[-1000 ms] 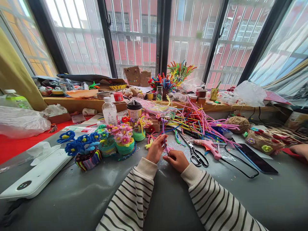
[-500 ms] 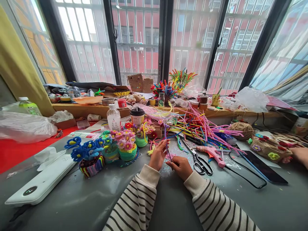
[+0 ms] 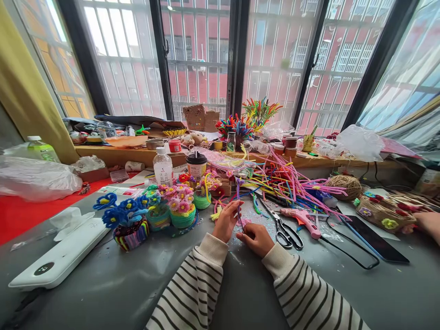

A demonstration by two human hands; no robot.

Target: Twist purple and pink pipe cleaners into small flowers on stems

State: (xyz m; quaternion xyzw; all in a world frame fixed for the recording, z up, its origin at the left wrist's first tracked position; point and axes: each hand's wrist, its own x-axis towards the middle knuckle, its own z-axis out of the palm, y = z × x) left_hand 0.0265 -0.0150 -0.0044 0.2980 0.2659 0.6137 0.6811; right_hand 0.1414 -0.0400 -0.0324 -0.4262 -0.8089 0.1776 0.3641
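Note:
A purple pipe cleaner (image 3: pixel 238 195) stands nearly upright between my two hands, its top bent into a small loop. The fingers of my left hand (image 3: pixel 227 220) pinch it partway up. Lower down, my right hand (image 3: pixel 257 238) holds its bottom end between thumb and fingers. Just left of my hands is a turquoise pot (image 3: pixel 183 220) of pink pipe-cleaner flowers, with a striped pot (image 3: pixel 132 236) of blue flowers farther left. Black-handled scissors (image 3: pixel 288 233) lie right of my right hand, beside a pink glue gun (image 3: pixel 304 221).
Loose pipe cleaners (image 3: pixel 292 183) are heaped behind my hands. A white power bank (image 3: pixel 60 259) lies at left, a dark phone (image 3: pixel 376 240) at right. A bottle (image 3: pixel 162 169) and lidded cup (image 3: pixel 196 166) stand behind the flowers. Another person's hand (image 3: pixel 428 222) touches a twine-wrapped basket (image 3: pixel 381 216) at far right.
Both hands keep their hold on the purple pipe cleaner, with only a slight shift. The view has moved a little.

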